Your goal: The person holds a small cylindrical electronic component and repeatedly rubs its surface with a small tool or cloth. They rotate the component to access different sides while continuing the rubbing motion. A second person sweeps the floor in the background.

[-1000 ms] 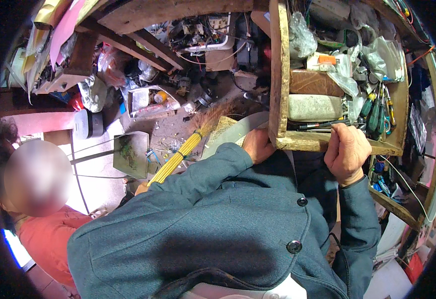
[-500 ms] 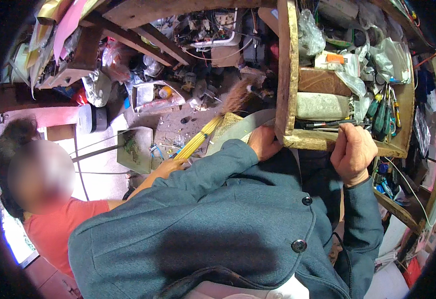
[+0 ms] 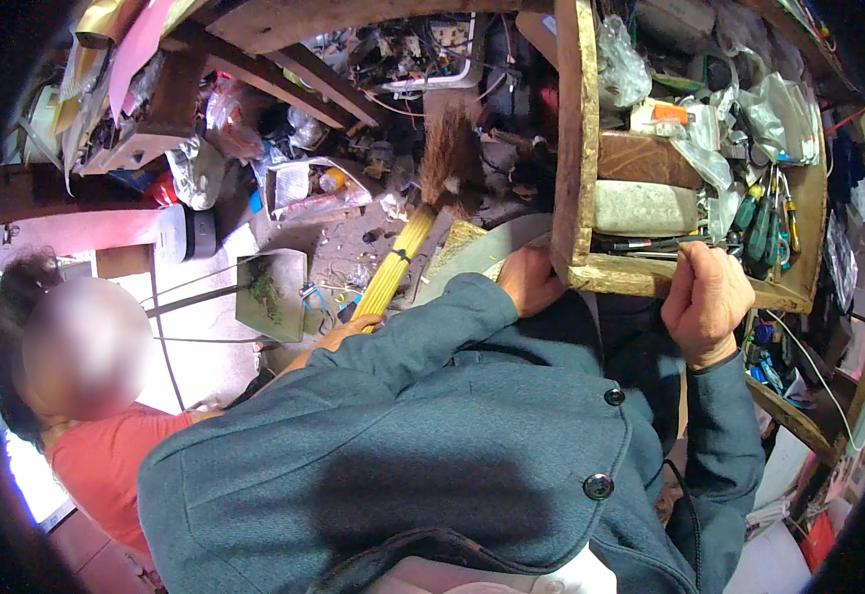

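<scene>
My right hand [image 3: 707,302] grips the front edge of a wooden drawer [image 3: 630,279], fingers curled over the rim. My left hand [image 3: 533,280] is curled at the drawer's lower left corner, its fingers partly hidden there. Inside the drawer lie screwdrivers [image 3: 761,226] with green and yellow handles, a brown block [image 3: 647,160], a pale oblong block [image 3: 644,206], an orange-topped packet [image 3: 665,115] and crumpled plastic bags [image 3: 619,61].
A person in red [image 3: 106,465] at my left holds a yellow-handled broom [image 3: 401,249] over the littered floor. A metal dustpan [image 3: 269,297], a box of odds and ends [image 3: 309,186], wooden beams [image 3: 294,89] and piled clutter surround us.
The other person's broom has moved up and inward toward the back clutter. The drawer, with my hands on it, sits slightly further right in view.
</scene>
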A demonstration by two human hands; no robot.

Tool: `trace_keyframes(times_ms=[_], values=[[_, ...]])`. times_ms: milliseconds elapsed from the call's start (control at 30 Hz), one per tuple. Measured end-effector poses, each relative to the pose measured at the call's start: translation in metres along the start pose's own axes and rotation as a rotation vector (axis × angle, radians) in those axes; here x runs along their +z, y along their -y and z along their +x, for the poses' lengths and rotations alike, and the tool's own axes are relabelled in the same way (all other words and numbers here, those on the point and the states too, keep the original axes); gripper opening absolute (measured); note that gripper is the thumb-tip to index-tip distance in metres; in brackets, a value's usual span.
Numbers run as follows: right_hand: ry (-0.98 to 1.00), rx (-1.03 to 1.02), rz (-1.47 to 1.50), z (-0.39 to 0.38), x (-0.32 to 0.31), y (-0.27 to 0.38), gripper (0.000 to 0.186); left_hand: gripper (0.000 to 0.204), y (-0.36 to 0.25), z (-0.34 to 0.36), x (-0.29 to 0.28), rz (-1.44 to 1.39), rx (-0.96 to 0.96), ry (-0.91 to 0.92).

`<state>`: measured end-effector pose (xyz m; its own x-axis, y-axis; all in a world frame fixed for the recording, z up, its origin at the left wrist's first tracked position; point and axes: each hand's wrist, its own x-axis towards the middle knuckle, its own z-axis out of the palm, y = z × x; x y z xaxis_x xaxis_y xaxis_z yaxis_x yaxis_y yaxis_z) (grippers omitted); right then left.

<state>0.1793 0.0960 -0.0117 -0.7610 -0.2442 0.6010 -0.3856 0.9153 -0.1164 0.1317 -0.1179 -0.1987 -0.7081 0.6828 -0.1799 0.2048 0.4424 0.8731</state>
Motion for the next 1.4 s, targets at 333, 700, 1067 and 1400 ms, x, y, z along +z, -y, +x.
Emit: trace_keyframes(times_ms=[333, 700, 1067, 1400], values=[[-0.008, 0.001, 0.011, -0.002, 0.001, -0.001, 0.019, 0.029, 0.012, 0.002, 0.008, 0.068, 0.049, -0.032], [-0.032, -0.018, 0.025, 0.000, 0.002, -0.002, 0.019, 0.049, 0.025, 0.001, 0.014, 0.077, 0.086, 0.092], [0.051, -0.002, 0.064, -0.001, -0.003, -0.005, 0.025, 0.030, 0.018, -0.013, -0.008, 0.071, 0.330, -0.370], [0.127, 0.033, 0.101, -0.005, -0.005, -0.006, 0.023, 0.028, 0.037, -0.005, 0.001, 0.192, 0.368, -0.332]])
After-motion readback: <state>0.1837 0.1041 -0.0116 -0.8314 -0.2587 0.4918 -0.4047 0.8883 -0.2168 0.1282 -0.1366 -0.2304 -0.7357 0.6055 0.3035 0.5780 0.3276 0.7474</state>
